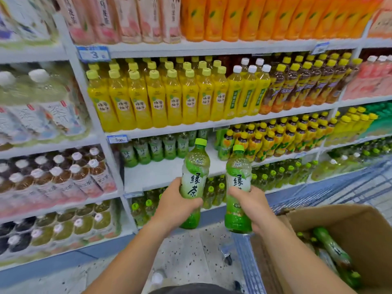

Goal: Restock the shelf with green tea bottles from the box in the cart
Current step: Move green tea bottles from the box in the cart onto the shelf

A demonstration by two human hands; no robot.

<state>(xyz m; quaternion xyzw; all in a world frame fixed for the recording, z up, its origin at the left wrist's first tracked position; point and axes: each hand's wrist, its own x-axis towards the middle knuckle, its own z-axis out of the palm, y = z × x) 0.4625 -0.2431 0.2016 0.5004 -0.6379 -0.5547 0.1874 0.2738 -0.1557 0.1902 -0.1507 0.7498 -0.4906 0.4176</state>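
I hold two green tea bottles upright in front of the shelves. My left hand [178, 201] grips the left green tea bottle [195, 177] around its label. My right hand [252, 205] grips the right green tea bottle [237, 177] lower on its body. Behind them the white shelf [161, 172] has a bare front patch, with a row of green tea bottles [152, 149] standing at its back. At the lower right, the open cardboard box [347, 217] sits in the cart [248, 262] with several green tea bottles [331, 245] lying inside.
Yellow drink bottles [157, 100] fill the shelf above. Dark tea bottles with yellow caps [273, 141] stand to the right of the bare patch. More green bottles [273, 177] sit on the shelf below. Speckled floor [186, 251] lies between my arms.
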